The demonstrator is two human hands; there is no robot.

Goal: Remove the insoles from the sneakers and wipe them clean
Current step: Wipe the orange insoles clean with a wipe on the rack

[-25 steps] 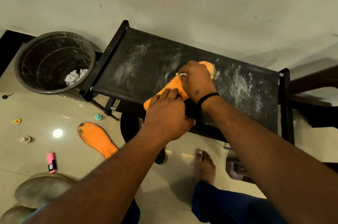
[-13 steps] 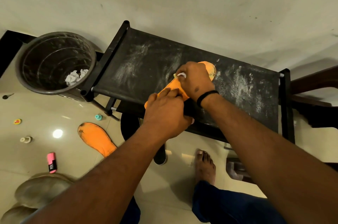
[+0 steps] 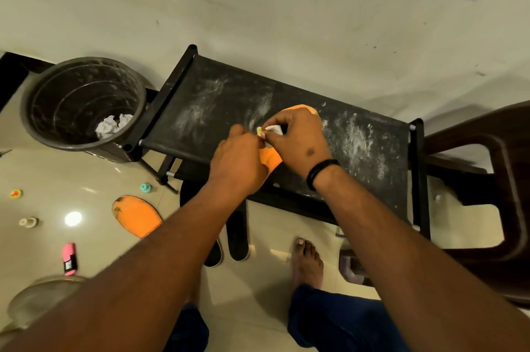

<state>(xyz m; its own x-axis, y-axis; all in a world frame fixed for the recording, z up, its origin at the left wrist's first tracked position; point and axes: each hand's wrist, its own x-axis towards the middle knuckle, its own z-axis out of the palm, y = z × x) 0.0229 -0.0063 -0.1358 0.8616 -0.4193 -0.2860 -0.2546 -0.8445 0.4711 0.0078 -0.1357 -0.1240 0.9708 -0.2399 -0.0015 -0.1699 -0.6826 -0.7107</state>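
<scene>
An orange insole (image 3: 271, 158) lies on the dusty black shelf top (image 3: 200, 104), mostly covered by both hands; its toe end peeks out beyond my right hand. My right hand (image 3: 298, 139) pinches a small white wipe (image 3: 274, 129) above the insole. My left hand (image 3: 238, 162) has come up beside it and its fingertips meet the wipe's edge. A second orange insole (image 3: 136, 215), with dark marks at one end, lies on the floor at the left. Two black sneakers (image 3: 236, 234) stand on the floor under the shelf.
A dark bin (image 3: 57, 133) with crumpled white paper (image 3: 113, 125) stands left of the shelf. A pink highlighter (image 3: 69, 259) and small caps lie on the tiled floor. A dark wooden chair (image 3: 504, 179) is at the right. My bare feet are below.
My left hand has lifted off the insole's heel and moved up to my right hand and the wipe. My right hand rose slightly off the insole.
</scene>
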